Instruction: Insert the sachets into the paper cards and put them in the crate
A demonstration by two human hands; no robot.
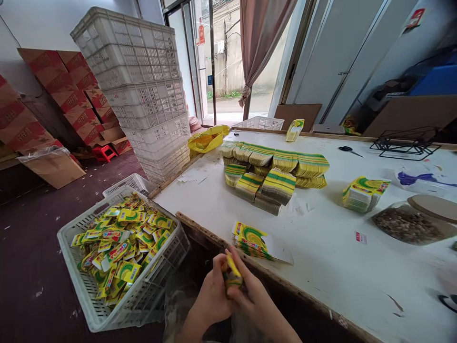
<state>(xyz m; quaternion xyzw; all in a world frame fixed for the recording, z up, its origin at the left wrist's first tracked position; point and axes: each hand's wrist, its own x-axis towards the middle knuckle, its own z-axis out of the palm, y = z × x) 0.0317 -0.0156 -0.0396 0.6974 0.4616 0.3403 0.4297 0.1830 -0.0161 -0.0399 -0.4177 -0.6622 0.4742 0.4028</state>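
Note:
Just in front of the table edge, my left hand (210, 291) and my right hand (250, 288) close together round a small yellow-and-green packet (233, 272). Fingers of both hands cover much of it. Close beyond them, a fanned pile of flat printed yellow-green packets (252, 238) lies on the table's near edge. To the left, a white plastic crate (123, 317) is heaped with yellow packets (128, 271) like the one I hold.
Bundled stacks of yellow-green cards (280, 183) stand mid-table, with another stack (366, 194) to the right. A jar (410, 224), scissors (348, 150) and a black wire rack (407, 145) lie beyond. Stacked white crates (143, 85) rise at left, near a yellow bag (207, 138).

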